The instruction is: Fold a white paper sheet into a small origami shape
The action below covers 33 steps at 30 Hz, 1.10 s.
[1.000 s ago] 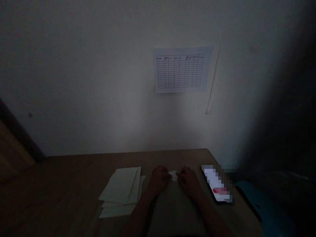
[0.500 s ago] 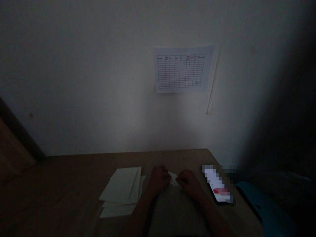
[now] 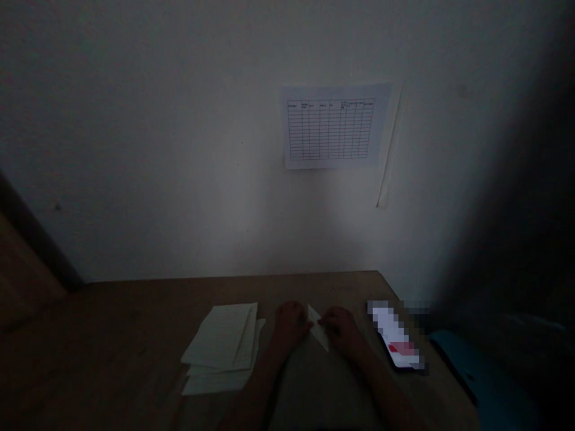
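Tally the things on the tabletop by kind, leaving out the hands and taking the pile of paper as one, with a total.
Pile of paper: 1 (its sheets overlap, so I can't count them surely)
Small piece of paper, between the hands: 1
Phone: 1
Total: 3

Both bare forearms are slanting in over the desk (image 3: 135, 338) toward its far edge, the left arm (image 3: 256, 380) leaning right and the right arm (image 3: 381, 380) leaning left, the wrists bringing the hands close together. The left hand (image 3: 290, 323) and right hand (image 3: 344, 329) are facing each other, slightly apart, nearer the far right corner than the far left one. The left thumb is pointing rightward; the right fingers (image 3: 327, 323) are bending inward, pointing left. Dimness is hiding how tightly either hand is closing.
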Available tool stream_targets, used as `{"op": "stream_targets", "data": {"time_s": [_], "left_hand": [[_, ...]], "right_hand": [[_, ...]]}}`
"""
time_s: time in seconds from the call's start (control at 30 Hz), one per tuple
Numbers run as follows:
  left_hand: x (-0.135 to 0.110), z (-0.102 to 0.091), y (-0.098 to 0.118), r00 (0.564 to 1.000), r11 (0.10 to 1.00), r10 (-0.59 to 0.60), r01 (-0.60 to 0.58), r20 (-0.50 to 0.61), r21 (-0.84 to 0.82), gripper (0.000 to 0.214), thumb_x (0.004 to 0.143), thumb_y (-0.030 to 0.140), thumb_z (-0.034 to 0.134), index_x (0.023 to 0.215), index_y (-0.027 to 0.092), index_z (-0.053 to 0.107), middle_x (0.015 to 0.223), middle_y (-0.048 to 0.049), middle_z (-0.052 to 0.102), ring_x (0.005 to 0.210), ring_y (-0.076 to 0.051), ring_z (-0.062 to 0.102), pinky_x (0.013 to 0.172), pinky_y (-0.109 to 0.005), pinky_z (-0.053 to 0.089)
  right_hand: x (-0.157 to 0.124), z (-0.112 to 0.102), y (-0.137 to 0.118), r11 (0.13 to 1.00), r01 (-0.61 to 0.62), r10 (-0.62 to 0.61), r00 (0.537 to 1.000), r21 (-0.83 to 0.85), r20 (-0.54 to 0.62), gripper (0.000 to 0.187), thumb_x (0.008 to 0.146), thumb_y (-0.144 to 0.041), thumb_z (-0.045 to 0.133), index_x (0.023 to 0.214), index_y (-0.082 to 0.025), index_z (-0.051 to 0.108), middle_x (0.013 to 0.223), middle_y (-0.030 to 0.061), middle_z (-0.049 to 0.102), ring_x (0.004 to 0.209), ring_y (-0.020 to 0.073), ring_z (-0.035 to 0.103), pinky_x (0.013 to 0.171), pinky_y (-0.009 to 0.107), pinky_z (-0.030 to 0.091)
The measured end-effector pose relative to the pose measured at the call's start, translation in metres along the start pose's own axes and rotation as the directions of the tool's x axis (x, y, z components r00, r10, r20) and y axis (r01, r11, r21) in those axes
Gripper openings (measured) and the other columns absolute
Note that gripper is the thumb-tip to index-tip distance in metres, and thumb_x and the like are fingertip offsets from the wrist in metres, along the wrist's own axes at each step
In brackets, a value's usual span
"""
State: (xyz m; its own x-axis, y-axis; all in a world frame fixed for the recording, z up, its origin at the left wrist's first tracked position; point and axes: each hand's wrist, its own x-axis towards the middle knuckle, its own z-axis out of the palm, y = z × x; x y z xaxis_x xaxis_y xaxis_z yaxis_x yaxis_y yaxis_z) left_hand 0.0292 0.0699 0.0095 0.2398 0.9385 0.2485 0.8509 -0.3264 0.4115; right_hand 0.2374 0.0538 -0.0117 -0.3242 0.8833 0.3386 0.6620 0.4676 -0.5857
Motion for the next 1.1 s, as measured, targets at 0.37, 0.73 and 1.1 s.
{"op": "stream_targets", "data": {"time_s": [0.37,0.73,1.1], "left_hand": [[-0.009,-0.005,0.001,0.989,0.987,0.121,-0.111,0.082,-0.119,0.038,0.071,0.057,0.075,0.095,0.028,0.071,0.121,-0.0044,0.066,0.123,-0.030,0.050,0.114,-0.060,0.012],[-0.012,-0.013,0.001,0.970,0.985,0.163,-0.151,0.179,-0.079,0.042,0.077,0.032,0.072,0.118,0.035,0.066,0.136,-0.0033,0.058,0.132,-0.028,0.043,0.116,-0.059,0.011],[-0.012,-0.017,-0.001,0.973,0.990,0.134,-0.139,0.187,0.016,0.033,0.085,0.037,0.065,0.118,0.041,0.067,0.141,-0.0012,0.055,0.134,-0.029,0.041,0.114,-0.064,0.010]], "right_hand": [[0.002,0.008,0.008,0.999,-0.004,0.004,1.000,-0.035,-0.010,0.025,0.080,-0.020,0.068,0.103,-0.027,0.074,0.104,0.0063,0.068,0.104,0.0232,0.058,0.099,0.040,0.039],[-0.001,0.000,0.007,0.999,0.041,-0.042,0.997,-0.019,-0.059,0.043,0.079,-0.006,0.050,0.111,-0.026,0.070,0.122,0.0054,0.066,0.121,0.0229,0.051,0.106,0.044,0.034],[-0.002,-0.008,-0.017,0.993,-0.001,0.003,1.000,-0.115,0.018,0.031,0.079,-0.017,0.062,0.105,-0.030,0.073,0.119,0.0035,0.066,0.120,0.0229,0.049,0.106,0.040,0.032]]}}
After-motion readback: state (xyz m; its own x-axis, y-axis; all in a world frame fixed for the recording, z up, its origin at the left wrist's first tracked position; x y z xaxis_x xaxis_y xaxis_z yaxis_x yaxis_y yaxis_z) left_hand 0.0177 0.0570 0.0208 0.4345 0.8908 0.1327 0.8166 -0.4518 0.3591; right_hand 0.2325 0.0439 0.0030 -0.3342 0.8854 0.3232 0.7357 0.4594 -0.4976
